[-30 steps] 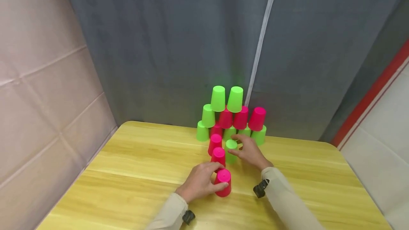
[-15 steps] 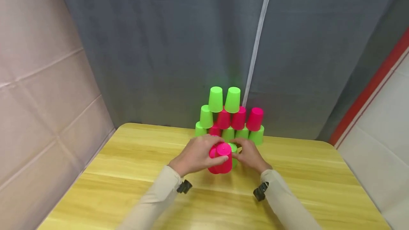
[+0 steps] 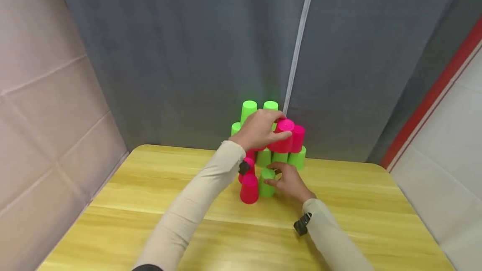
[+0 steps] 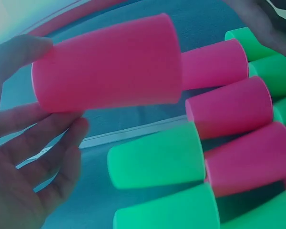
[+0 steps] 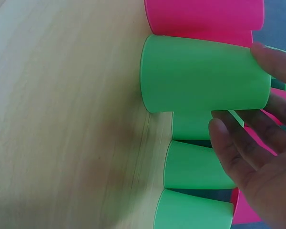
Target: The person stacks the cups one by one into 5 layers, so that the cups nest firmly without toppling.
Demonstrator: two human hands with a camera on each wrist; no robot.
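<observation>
My left hand (image 3: 276, 129) holds a pink cup (image 3: 284, 136) upside down, raised against the upper rows of the cup pyramid (image 3: 297, 157) at the table's far edge. The left wrist view shows this pink cup (image 4: 109, 67) between thumb and fingers (image 4: 47, 157), close to the pyramid's green cups (image 4: 157, 155) and pink cups (image 4: 229, 107). My right hand (image 3: 278, 175) grips a green cup (image 3: 266, 183) standing on the table in front of the pyramid. In the right wrist view its fingers (image 5: 257, 157) and thumb wrap that green cup (image 5: 205, 74).
A pink cup (image 3: 249, 189) stands on the yellow wooden table (image 3: 150, 204) just left of the green one, with another pink cup (image 3: 247, 164) behind it. A grey curtain (image 3: 188, 53) hangs right behind the pyramid. A padded wall (image 3: 45, 95) runs along the left.
My left hand has lifted the pink cup off the table's front area and carried it up and back to the pyramid. My right hand has stayed on the green cup.
</observation>
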